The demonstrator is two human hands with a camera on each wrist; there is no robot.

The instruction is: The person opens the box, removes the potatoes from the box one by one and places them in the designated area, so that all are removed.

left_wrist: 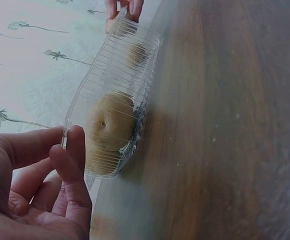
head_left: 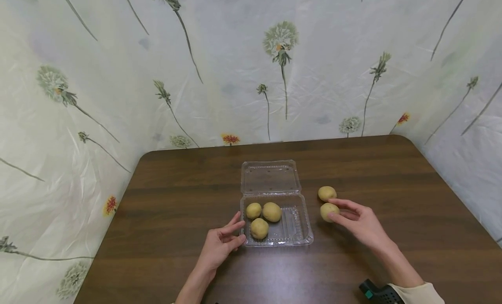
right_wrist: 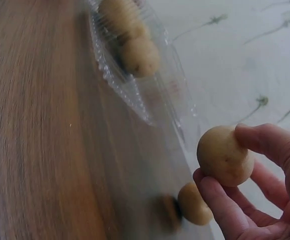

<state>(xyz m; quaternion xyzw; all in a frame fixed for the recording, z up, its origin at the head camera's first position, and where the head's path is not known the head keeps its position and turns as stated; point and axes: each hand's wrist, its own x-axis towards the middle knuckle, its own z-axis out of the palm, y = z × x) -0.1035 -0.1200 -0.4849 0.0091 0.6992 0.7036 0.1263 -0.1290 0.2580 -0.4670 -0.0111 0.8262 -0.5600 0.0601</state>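
Note:
A clear plastic clamshell container (head_left: 290,240) lies with its lid folded back on the table. Three potatoes sit in its left half: a small potato (head_left: 253,210), a larger potato (head_left: 272,212) and a front potato (head_left: 259,228). My left hand (head_left: 224,243) pinches the container's left rim between thumb and fingers, as the left wrist view (left_wrist: 65,137) also shows. To the right of the container, my right hand (head_left: 362,223) pinches a potato (right_wrist: 225,156) between thumb and fingertips, raised above the tabletop. Another potato (head_left: 327,193) rests on the table just behind it.
The brown wooden table (head_left: 188,177) has rounded far corners. A pale flower-printed sheet (head_left: 219,77) hangs behind it and along both sides. Near the right forearm a black device with a green spot (head_left: 378,292) shows at the bottom edge.

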